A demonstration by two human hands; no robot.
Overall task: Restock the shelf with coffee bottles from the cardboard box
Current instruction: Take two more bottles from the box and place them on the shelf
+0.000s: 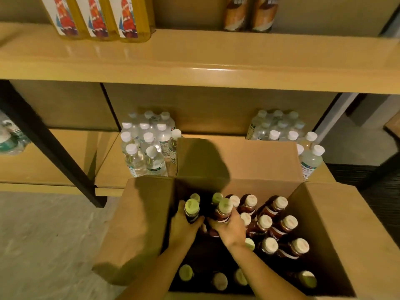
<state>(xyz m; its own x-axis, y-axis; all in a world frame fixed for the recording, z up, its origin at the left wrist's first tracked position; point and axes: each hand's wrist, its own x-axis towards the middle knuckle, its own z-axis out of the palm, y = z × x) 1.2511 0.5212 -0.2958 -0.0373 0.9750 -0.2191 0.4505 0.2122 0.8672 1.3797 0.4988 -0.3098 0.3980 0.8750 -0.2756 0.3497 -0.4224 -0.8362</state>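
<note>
**A:** Which step is the person on?

**B:** The pick, by the look of it. Both hands are down inside the open cardboard box (140, 224), which stands on the floor just in front of the shelving. The left hand (184, 227) has its fingers curled round the shoulder of a dark bottle (191, 214) with a green cap. The right hand (231, 230) grasps a reddish bottle (221, 215), also green-capped, just beside it. Both stand higher than their neighbours, so they seem partly lifted.

**A:** And the rest of the stock?

**B:** In the box. Cream-capped bottles (265, 221) fill its right side, upright and close together, and a few more green caps show near the person's forearms. The box looks far from empty, so the job seems early or midway.

**A:** Where should the two go?

**B:** Likely the upper shelf (194, 61), where two brown-labelled bottles (249, 14) stand at the back with bare board around them. The lower shelf (112, 167) holds packs of water bottles (147, 146) on either side behind the box.

**A:** What does the lift call for?

**B:** A straight pull up, clear of the back flap (238, 156), then a reach forward and up, setting each bottle upright beside the brown pair without knocking them
</note>
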